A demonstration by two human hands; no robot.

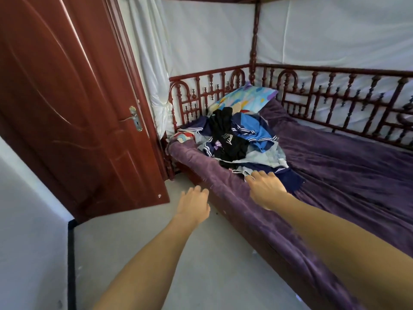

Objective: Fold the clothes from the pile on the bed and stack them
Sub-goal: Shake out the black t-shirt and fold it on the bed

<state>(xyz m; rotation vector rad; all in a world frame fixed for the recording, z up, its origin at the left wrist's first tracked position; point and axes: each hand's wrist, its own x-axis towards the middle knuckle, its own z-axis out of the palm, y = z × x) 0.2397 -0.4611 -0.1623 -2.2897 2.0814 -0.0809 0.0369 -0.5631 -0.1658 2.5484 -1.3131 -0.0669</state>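
Observation:
A pile of clothes (241, 139) lies at the head end of the bed (348, 171), on its purple blanket. Black, bright blue, navy and pale blue garments are mixed in it. My right hand (266, 189) reaches to the pile's near edge, fingers stretched out over a navy garment (290, 180) and a pale strip of cloth; I cannot see whether the fingertips grip anything. My left hand (194, 206) hangs over the floor just left of the bed's edge, fingers relaxed, holding nothing.
A patterned blue pillow (245, 97) lies behind the pile against the red wooden railing (335, 97). An open red-brown door (73, 104) stands to the left. The grey floor (201, 265) runs along the bed's side. White cloth covers the walls.

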